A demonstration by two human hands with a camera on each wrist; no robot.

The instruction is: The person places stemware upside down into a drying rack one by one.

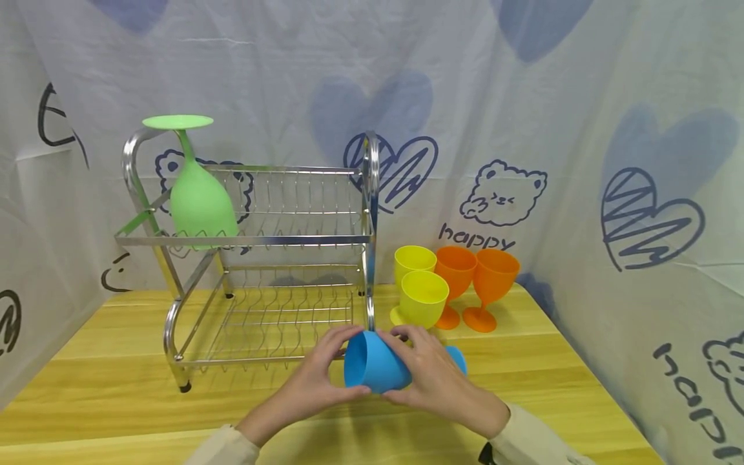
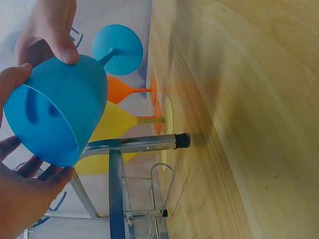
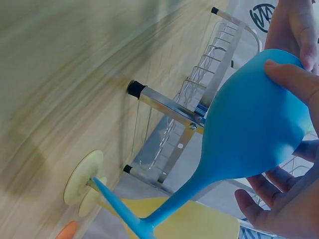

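Both hands hold a blue plastic goblet (image 1: 383, 365) low over the table, tipped on its side with its mouth toward the left. My left hand (image 1: 316, 368) grips around the rim end, thumb on one side and fingers on the other. Around the bowl nearer the stem, my right hand (image 1: 433, 378) has its thumb and fingers. In the right wrist view the goblet's stem (image 3: 177, 201) slants down and away from the bowl. The blue foot (image 2: 117, 50) shows whole in the left wrist view; in the head view the right hand partly hides it.
A two-tier metal dish rack (image 1: 244, 241) stands at the left, just beyond the hands. On its upper tier a green goblet (image 1: 200, 200) sits upside down. Two yellow goblets (image 1: 424, 298) and two orange goblets (image 1: 495, 278) stand upright right of the rack. A printed cloth (image 1: 279, 77) hangs behind.
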